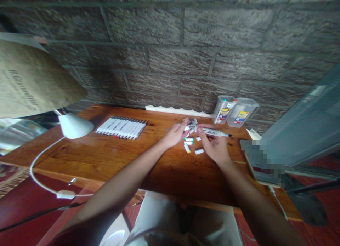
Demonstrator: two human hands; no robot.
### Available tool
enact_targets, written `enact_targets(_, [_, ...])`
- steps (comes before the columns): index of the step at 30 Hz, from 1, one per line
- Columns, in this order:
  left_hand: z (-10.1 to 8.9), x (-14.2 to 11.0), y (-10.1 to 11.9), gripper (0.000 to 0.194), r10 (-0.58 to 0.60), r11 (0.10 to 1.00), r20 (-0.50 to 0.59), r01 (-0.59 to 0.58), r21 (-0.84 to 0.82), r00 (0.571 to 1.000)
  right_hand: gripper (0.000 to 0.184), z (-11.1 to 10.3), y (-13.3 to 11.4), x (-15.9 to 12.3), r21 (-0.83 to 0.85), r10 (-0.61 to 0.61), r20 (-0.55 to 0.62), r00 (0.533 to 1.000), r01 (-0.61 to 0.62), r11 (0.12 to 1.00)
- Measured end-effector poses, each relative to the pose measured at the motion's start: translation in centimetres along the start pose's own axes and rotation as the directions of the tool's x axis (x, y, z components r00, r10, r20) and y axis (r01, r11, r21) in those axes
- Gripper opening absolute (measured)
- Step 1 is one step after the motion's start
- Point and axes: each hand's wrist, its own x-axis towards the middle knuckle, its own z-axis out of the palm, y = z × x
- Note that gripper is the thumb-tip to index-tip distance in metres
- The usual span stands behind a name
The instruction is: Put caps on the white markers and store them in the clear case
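My right hand is closed around a white marker, whose bare dark tip points to the right. Close beside it, my left hand pinches a small white marker cap between thumb and fingers. The hands nearly meet over a pile of loose caps, and part of that pile is hidden by the fingers. Nearer to me lie a yellow-ended cap, a white cap and a few green-marked caps. Further left, several white markers are lined up side by side.
Two clear plastic containers stand at the back right by the brick wall; the left one holds something. A lamp with a brown shade occupies the left of the wooden desk. A tablet-like device lies at the right edge.
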Motion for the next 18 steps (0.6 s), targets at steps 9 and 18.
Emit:
enact_targets(9, [0.1,-0.4,0.7,0.065,0.034,0.995,-0.077,-0.027,0.094,0.996,0.029,-2.4,2.1,1.4,-0.325,-0.064,-0.160,0.985,0.008,0.946])
enact_targets(18, [-0.1,-0.1,0.0,0.064,0.060,0.996,-0.055,-0.056,0.064,0.997,0.048,-3.1,3.0,1.5,-0.382,0.056,-0.193,0.980,-0.128,0.915])
